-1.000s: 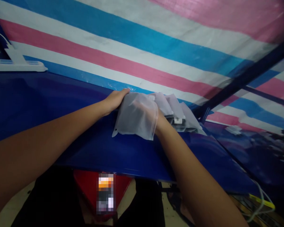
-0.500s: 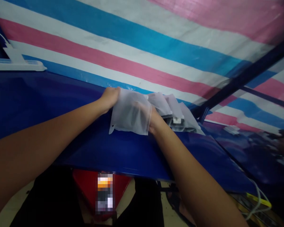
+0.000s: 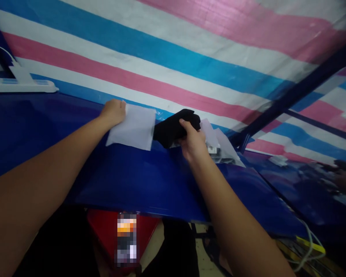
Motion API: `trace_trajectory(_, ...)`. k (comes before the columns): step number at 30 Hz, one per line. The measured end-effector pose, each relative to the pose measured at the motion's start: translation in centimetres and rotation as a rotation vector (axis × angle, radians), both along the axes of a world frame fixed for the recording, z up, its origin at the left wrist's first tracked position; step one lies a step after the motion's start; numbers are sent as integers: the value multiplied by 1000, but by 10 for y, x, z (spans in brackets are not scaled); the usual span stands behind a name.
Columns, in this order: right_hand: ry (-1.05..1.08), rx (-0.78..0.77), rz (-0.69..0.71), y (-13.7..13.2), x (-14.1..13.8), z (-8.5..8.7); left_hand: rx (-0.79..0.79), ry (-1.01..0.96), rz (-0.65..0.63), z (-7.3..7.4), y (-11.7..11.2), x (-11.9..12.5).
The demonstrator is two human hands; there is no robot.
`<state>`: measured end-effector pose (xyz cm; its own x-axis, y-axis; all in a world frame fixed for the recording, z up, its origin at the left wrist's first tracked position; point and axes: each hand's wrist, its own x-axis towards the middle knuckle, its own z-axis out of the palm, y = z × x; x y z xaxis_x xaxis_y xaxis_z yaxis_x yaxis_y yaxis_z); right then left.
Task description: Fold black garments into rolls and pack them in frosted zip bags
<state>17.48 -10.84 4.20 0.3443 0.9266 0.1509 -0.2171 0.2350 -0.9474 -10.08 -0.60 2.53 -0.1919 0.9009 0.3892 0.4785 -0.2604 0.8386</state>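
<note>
My left hand (image 3: 113, 112) pinches the upper left edge of a frosted plastic bag (image 3: 131, 127), which hangs flat above the blue table (image 3: 127, 177). My right hand (image 3: 193, 140) is closed on a folded black cloth item (image 3: 174, 129), thumb on top. The cloth's left end meets the bag's right edge; whether a part of it is still inside cannot be seen. Behind my right hand lie several more frosted bags (image 3: 226, 144) with dark contents, one bearing a white label (image 3: 212, 149).
A white power strip (image 3: 23, 84) sits at the table's back left. Striped sheeting (image 3: 150, 50) rises behind the table, crossed by a dark metal bar (image 3: 288, 92) on the right. Below the front edge are a red stool (image 3: 103, 227) and a pale cable (image 3: 308, 234).
My right hand was inside the frosted bag and has come out to the right with the black cloth item. The bag and my left hand have shifted left, and the bag looks flatter.
</note>
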Motion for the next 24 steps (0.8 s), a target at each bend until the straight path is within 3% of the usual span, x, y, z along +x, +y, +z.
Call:
trace_trajectory(3,-36,0,34,0,1,0,-54,188,175,15,-6,-31)
trace_trajectory(6,-53,-28,74,-1,-3,-1,101,314,212,27,-20,-24)
trace_trajectory(8,-60,-36,91,-3,-7,-2,166,240,17,29,-32,4)
trace_trajectory(11,-83,-23,132,-5,-12,-3,-42,-62,-490,20,-56,59)
trace_trajectory(14,-110,3,151,-8,-15,-4,-27,-93,-705,5,-79,95)
trace_trajectory(19,-134,-45,242,-9,-17,-6,-18,-29,-707,-1,-88,99)
trace_trajectory(24,-181,-154,311,-7,-13,-7,-294,-265,-749,4,-84,93)
